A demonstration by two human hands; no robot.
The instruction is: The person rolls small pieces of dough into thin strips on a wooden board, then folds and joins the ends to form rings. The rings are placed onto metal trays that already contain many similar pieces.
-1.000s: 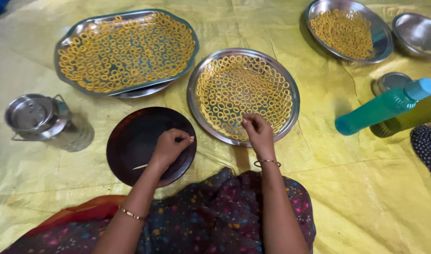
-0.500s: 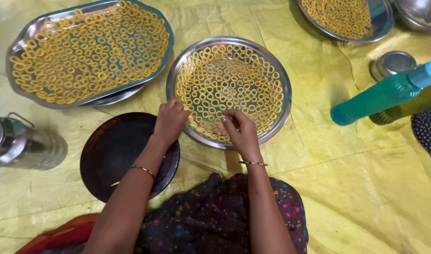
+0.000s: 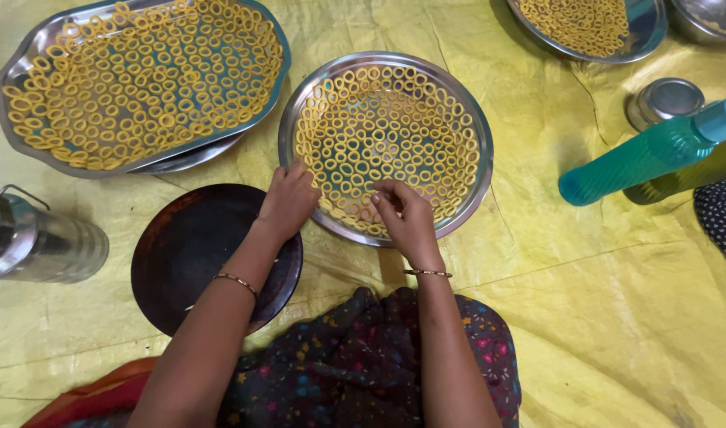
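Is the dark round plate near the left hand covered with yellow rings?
No, the dark round plate is bare of rings; they fill the round steel plate that the left hand touches.

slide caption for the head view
Both hands, left and right, arrange yellow dough rings on a round steel plate.

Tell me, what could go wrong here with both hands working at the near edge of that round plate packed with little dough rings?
The rings lie almost touching on the round steel plate, so the right hand or left hand could easily squash or shift neighbours.

The left forearm crosses the dark round plate and might nudge it.

The teal bottle lies on its side near the plate; a bump might roll it across the yellow sheet.
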